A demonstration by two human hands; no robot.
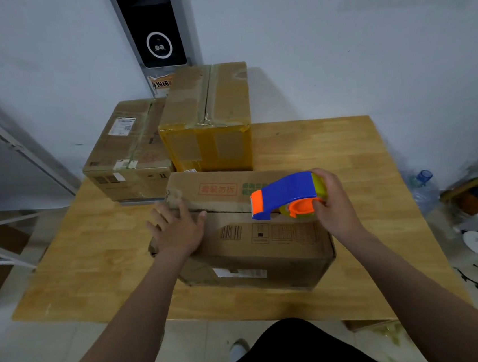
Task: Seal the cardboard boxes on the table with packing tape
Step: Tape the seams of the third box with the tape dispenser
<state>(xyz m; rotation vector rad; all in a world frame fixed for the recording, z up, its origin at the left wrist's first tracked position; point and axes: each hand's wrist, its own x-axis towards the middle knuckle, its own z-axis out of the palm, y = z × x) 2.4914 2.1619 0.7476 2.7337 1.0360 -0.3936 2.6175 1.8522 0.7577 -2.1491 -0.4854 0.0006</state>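
Near box (268, 251) sits mid-counter (332, 153), long side towards the person. Its top flaps meet at a dark seam (226, 210), and no tape shows along it from here.

Left hand (178, 231) lies flat on the left end of the flaps, fingers (161, 215) straight and spread, pressing down and holding nothing.

Right hand (332, 200) grips the tape dispenser (286, 195), fingers (322, 173) curled round the roll end. The orange blade end points left, low over the seam right of centre. Cannot tell whether it touches the cardboard.

Step in hand, as I read it: laying the first strip along the seam.

To do it well:
- Keep the left palm pressing so the flaps stay level and closed.
- Start the tape over one end of the box, not mid-seam, so it anchors on the side wall.
- Centre the strip on the seam and pull in one straight, steady line with the roller pressed down.
- Move the left hand clear before the dispenser reaches it.
- Cut only once the strip has gone past the far edge.

Count:
- Cardboard boxes: three. The near one, plus two at the back edge that touch each other, a lower labelled box (128, 151) and a taller box (207, 116). Both back ones look already taped.
- Tape dispensers: one.
- Hands at work: two.
- Counters: one.
- Water bottle (423, 191) on the floor to the right: one.
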